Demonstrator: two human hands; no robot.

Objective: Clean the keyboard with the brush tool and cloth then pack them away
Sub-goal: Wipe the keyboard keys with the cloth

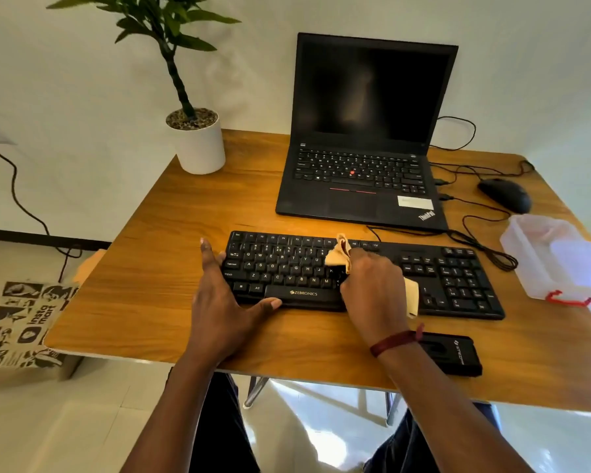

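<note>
A black keyboard [451, 278] lies across the middle of the wooden desk [171, 268]. My right hand [372, 285] grips a tan cloth [340, 254] and presses it onto the keys near the keyboard's centre; a cloth corner sticks out under the wrist. My left hand [219, 295] lies flat with straight fingers at the keyboard's left end, thumb against its front edge by the space bar. A black case [454, 355] with a logo rests at the desk's near edge, partly behind my right wrist. The brush tool is not visible.
An open black laptop [362, 131] stands behind the keyboard. A black mouse [505, 194] and tangled cables lie at the back right. A clear plastic box with a red latch [556, 264] sits at the right. A potted plant [198, 141] occupies the back left corner.
</note>
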